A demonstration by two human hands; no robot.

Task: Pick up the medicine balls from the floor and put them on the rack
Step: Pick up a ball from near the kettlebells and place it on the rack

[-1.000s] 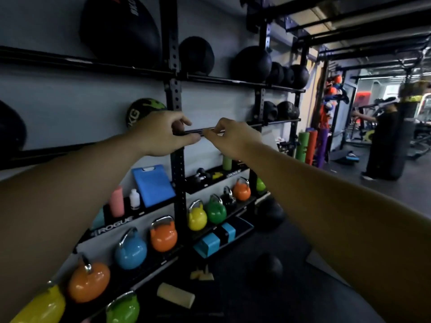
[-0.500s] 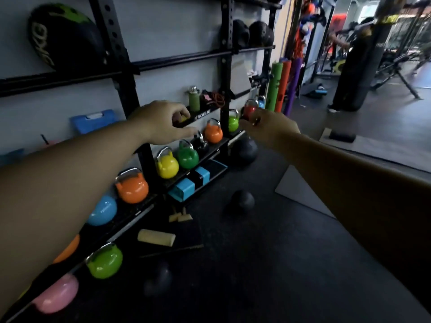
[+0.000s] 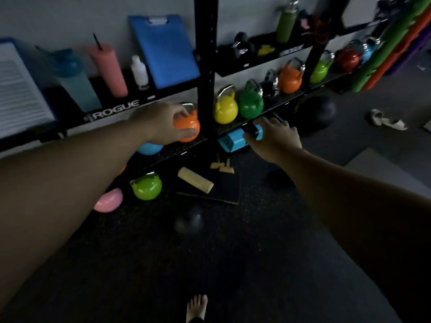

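Hands empty, both arms stretched fwd and down toward the floor, prob the start of a reach for the next ball. Left hand (image 3: 161,124) hangs in front of the orange kettlebell (image 3: 187,128) on the rack (image 3: 206,66), fingers loosely curled, half open, thumb low; can't tell if it touches the bell, but nothing is gripped. Right hand (image 3: 274,138) is palm-down w/ fingers spread wide, over the blue block (image 3: 235,141) under the bottom shelf, holding nothing. Small black medicine ball (image 3: 189,223) sits on the floor between the two arms, near the black mat (image 3: 224,190) w/ the yellow roller (image 3: 195,183), well apart from both hands. Bigger black ball (image 3: 314,113) rests on the floor against the rack base, farther right. Arms wide apart likely suit a two-handed scoop, since balls are round and heavy. Bare foot (image 3: 197,307) at bottom edge.
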